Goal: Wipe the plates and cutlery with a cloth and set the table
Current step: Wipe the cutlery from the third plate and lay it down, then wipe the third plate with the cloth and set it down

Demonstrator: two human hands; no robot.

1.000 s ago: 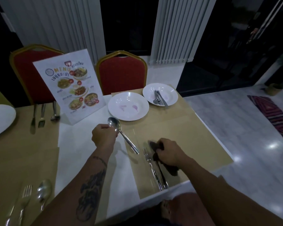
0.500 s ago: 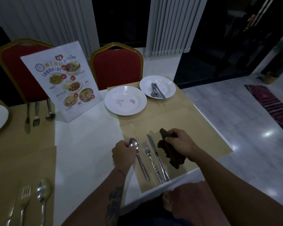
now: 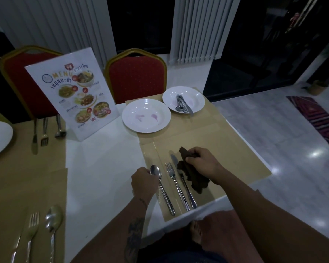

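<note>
Cutlery is lying in a row on the tan paper placemat (image 3: pixel 226 149) in front of me, handles pointing towards my edge of the white table (image 3: pixel 103 168); the steel spoon (image 3: pixel 161 188) is lying on the left, the steel fork (image 3: pixel 176 185) in the middle and the steel table knife (image 3: pixel 182 179) on the right, all three side by side and close together. My left hand (image 3: pixel 143 182) is resting just left of the spoon, its fingers curling in against the bowl; the fingertips are hiding behind the knuckles, so I cannot tell whether they are gripping the spoon or only touching it. My right hand (image 3: pixel 201 161) is gripping the crumpled dark brown cloth (image 3: pixel 194 181); the cloth is hanging down from my fingers and overlapping the middle of the knife. Further back, a round white plate with pink smears (image 3: pixel 141 109) is sitting at the far edge of the mat; just beyond it to the right, a smaller white plate (image 3: pixel 198 99) is carrying a loose bundle of steel cutlery (image 3: pixel 181 106). A printed menu card with food photographs (image 3: pixel 74 95) is standing upright to the left of the plates; a red padded chair with a gold frame (image 3: pixel 137 76) is standing behind the table.
</note>
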